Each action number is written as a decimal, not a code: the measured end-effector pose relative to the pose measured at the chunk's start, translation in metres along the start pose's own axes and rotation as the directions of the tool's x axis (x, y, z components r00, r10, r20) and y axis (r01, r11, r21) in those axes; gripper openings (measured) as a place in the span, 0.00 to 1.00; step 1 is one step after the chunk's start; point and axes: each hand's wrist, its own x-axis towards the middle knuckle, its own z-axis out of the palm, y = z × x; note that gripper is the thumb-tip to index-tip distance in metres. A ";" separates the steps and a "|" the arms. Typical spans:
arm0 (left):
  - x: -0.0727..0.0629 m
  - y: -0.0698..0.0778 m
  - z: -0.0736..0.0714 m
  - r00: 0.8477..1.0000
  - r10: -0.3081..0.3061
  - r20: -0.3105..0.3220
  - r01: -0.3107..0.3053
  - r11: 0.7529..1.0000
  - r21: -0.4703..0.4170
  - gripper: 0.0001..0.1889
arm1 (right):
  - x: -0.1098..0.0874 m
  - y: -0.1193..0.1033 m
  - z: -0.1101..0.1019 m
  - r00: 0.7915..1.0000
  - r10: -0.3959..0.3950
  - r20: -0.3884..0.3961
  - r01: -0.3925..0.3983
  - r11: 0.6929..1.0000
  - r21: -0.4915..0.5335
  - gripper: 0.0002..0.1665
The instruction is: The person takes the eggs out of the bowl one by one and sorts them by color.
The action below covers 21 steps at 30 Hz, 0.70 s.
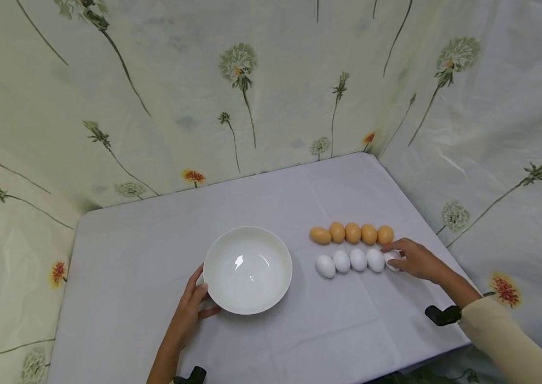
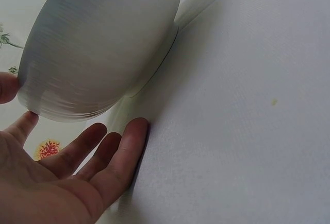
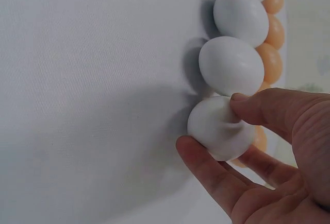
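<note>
A white bowl (image 1: 248, 271) stands on the cloth-covered table, its inside bare. At its left rim my left hand (image 1: 189, 306) holds the edge between thumb and index finger. In the left wrist view the other fingers (image 2: 135, 136) spread below the bowl's side (image 2: 103, 44), close to the cloth. My right hand (image 1: 417, 260) grips the white egg (image 3: 219, 126) at the right end of a row, thumb on one side and fingertips on the other. Beside it the other white eggs (image 1: 358, 260) still lie in line.
Several brown eggs (image 1: 353, 233) form a second row just behind the white ones. A pale cloth (image 1: 328, 325) covers the table. Curtains with dandelion prints (image 1: 175, 96) hang behind and at both sides.
</note>
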 end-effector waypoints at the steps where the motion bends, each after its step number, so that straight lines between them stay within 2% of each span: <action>1: 0.000 0.000 0.000 1.000 0.001 0.000 -0.001 1.000 0.001 0.25 | 0.000 0.000 0.000 1.000 0.000 0.000 0.000 1.000 -0.001 0.22; 10: 0.000 -0.001 0.000 1.000 0.003 -0.002 -0.003 1.000 -0.003 0.25 | 0.001 0.003 0.003 1.000 -0.001 -0.008 0.001 1.000 -0.013 0.21; 21: -0.001 0.001 0.000 1.000 0.004 0.000 -0.004 1.000 -0.008 0.25 | -0.003 0.001 0.000 0.999 0.025 0.038 -0.029 0.993 0.113 0.25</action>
